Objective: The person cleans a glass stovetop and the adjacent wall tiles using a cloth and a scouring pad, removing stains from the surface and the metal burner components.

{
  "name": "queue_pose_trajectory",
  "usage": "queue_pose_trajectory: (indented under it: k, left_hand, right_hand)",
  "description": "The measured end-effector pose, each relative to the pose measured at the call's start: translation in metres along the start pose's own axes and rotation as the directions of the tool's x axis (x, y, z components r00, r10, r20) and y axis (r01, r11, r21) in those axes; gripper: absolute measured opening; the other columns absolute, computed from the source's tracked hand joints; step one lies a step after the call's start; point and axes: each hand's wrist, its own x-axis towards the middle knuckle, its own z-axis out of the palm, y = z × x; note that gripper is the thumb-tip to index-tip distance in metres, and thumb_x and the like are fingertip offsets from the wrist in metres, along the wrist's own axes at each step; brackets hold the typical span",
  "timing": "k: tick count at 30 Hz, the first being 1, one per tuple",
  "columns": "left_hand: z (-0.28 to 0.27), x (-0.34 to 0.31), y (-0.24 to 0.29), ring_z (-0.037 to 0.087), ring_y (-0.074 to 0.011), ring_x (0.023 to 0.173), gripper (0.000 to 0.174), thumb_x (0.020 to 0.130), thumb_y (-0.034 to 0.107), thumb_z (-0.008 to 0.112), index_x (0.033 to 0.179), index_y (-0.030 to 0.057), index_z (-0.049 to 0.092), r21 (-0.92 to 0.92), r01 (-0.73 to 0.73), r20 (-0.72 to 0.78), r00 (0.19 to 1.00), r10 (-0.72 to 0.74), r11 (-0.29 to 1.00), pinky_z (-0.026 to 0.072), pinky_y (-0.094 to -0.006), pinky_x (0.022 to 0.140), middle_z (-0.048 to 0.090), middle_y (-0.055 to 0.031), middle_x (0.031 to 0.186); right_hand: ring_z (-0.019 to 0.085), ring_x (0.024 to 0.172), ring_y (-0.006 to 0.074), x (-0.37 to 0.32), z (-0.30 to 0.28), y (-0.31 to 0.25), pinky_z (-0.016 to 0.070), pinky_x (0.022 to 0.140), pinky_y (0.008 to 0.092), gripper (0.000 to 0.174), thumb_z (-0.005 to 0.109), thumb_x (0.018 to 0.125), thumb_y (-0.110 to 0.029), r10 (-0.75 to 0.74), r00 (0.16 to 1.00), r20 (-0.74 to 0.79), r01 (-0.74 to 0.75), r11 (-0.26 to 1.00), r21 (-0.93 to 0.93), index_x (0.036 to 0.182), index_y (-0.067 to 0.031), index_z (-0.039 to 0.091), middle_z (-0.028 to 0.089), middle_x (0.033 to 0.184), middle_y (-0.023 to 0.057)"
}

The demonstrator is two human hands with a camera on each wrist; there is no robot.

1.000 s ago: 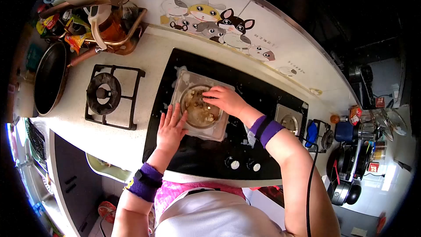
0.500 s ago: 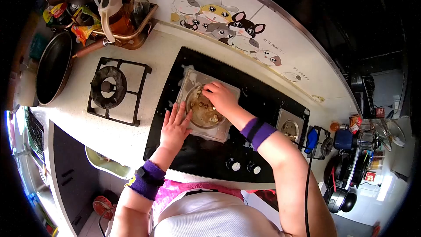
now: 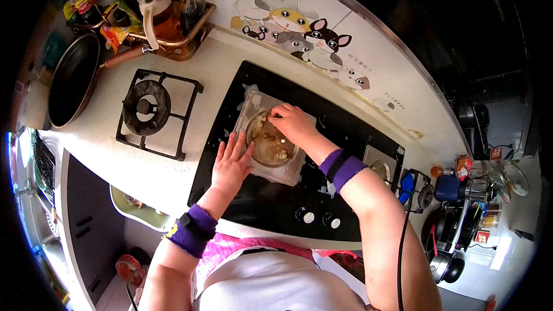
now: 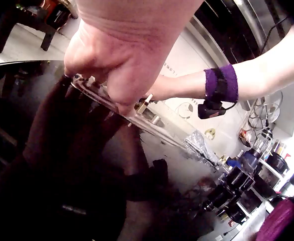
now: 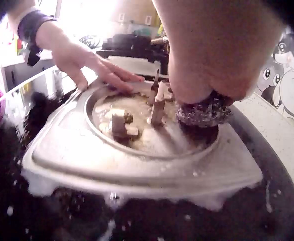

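On the black glass hob (image 3: 259,207) sits a square metal burner plate (image 3: 279,176) with a round, brown-stained well, wet and soapy at its edges. Small posts (image 5: 157,111) stick up from the well in the right wrist view. My right hand (image 3: 295,126) grips a wad of steel wool (image 5: 203,113) and presses it into the well's far side. Fingers spread, my left hand (image 3: 229,167) rests on the plate's left edge. In the left wrist view the left palm hides most of the plate.
A loose pan support with its burner ring (image 3: 145,107) lies on the counter at left, near a frying pan (image 3: 75,83). A second burner plate (image 3: 377,158) is at right on the hob. Two knobs (image 3: 309,217) stand near the front edge. A black cable (image 3: 403,247) hangs along the right arm.
The right hand with the steel wool has shifted from the middle of the well toward its far rim. The left hand stays on the plate's edge. The head view has turned slightly.
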Motion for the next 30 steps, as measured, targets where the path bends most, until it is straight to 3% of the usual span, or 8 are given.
queue_pose_trajectory:
  k: [4,7,10,17,18,22,25,30]
  left_hand:
    - [0.002,0.002,0.000,0.024,-0.0306,0.151,0.071,0.081,0.035,0.075,0.146,0.0208,0.050,0.006,-0.011,-0.012,1.000,0.011,1.000,0.0235,-0.0490,0.121,0.027,-0.0094,0.163]
    - [0.002,0.001,-0.002,0.024,-0.0305,0.151,0.072,0.080,0.035,0.075,0.146,0.0209,0.050,0.010,-0.014,-0.019,1.000,0.014,1.000,0.0237,-0.0489,0.121,0.027,-0.0094,0.163]
    - [0.002,0.003,0.000,0.024,-0.0306,0.151,0.073,0.080,0.035,0.076,0.146,0.0210,0.050,0.020,-0.016,-0.024,1.000,0.017,1.000,0.0237,-0.0488,0.121,0.027,-0.0095,0.163]
    - [0.003,0.001,0.000,0.024,-0.0306,0.151,0.074,0.079,0.037,0.076,0.146,0.0210,0.050,0.010,-0.008,-0.027,1.000,0.009,1.000,0.0235,-0.0491,0.121,0.027,-0.0094,0.163]
    - [0.003,0.001,-0.001,0.024,-0.0305,0.151,0.074,0.079,0.037,0.076,0.146,0.0210,0.050,0.012,-0.008,-0.028,1.000,0.008,1.000,0.0235,-0.0491,0.121,0.027,-0.0093,0.163]
    - [0.007,0.001,0.000,0.024,-0.0306,0.151,0.074,0.078,0.037,0.076,0.146,0.0208,0.050,0.011,-0.010,-0.043,0.999,0.011,1.000,0.0237,-0.0493,0.121,0.027,-0.0092,0.163]
    - [0.007,0.001,-0.001,0.025,-0.0309,0.150,0.074,0.078,0.038,0.076,0.145,0.0209,0.051,0.013,-0.016,-0.046,0.999,0.017,1.000,0.0239,-0.0495,0.120,0.028,-0.0091,0.163]
    - [-0.002,0.003,0.001,0.028,-0.0302,0.149,0.067,0.084,0.033,0.071,0.146,0.0174,0.050,0.018,-0.011,-0.046,0.999,0.012,1.000,0.0246,-0.0492,0.120,0.032,-0.0089,0.161]
  right_hand:
    - [0.057,0.109,0.0250,-0.028,-0.017,0.004,0.0503,0.094,0.0376,0.018,0.064,0.082,-0.011,0.197,0.959,0.205,-0.195,0.980,-0.028,0.097,-0.0076,0.071,0.061,0.106,0.0053]
    - [0.057,0.110,0.0249,-0.023,-0.006,-0.001,0.0499,0.093,0.0372,0.016,0.065,0.081,-0.013,0.114,0.992,0.048,-0.114,0.993,-0.010,0.095,-0.0080,0.071,0.061,0.106,0.0046]
    - [0.057,0.108,0.0247,0.006,0.002,0.001,0.0499,0.091,0.0371,0.016,0.066,0.083,-0.016,-0.062,0.994,0.092,0.065,0.997,-0.038,0.096,-0.0085,0.071,0.061,0.105,0.0046]
    - [0.060,0.099,0.0276,-0.049,-0.002,0.004,0.0533,0.081,0.0411,0.017,0.068,0.090,-0.022,0.213,0.977,0.024,-0.215,0.969,0.122,0.100,-0.0091,0.073,0.061,0.098,0.0048]
    - [0.059,0.103,0.0281,-0.057,-0.005,0.001,0.0531,0.085,0.0403,0.022,0.067,0.092,-0.023,0.272,0.944,0.189,-0.296,0.948,0.115,0.106,-0.0072,0.072,0.061,0.104,0.0058]
    - [0.056,0.112,0.0286,-0.058,-0.009,-0.004,0.0518,0.091,0.0401,0.027,0.069,0.090,-0.019,0.222,0.970,0.101,-0.231,0.968,0.098,0.114,-0.0070,0.069,0.060,0.117,0.0075]
    - [0.056,0.111,0.0280,-0.023,-0.006,-0.002,0.0511,0.092,0.0400,0.023,0.068,0.089,-0.014,0.109,0.994,-0.014,-0.109,0.993,0.045,0.112,-0.0075,0.070,0.060,0.114,0.0058]
    - [0.057,0.106,0.0271,-0.037,-0.012,-0.001,0.0497,0.093,0.0395,0.023,0.068,0.088,-0.013,0.142,0.990,0.010,-0.143,0.988,0.062,0.110,-0.0071,0.071,0.060,0.110,0.0051]
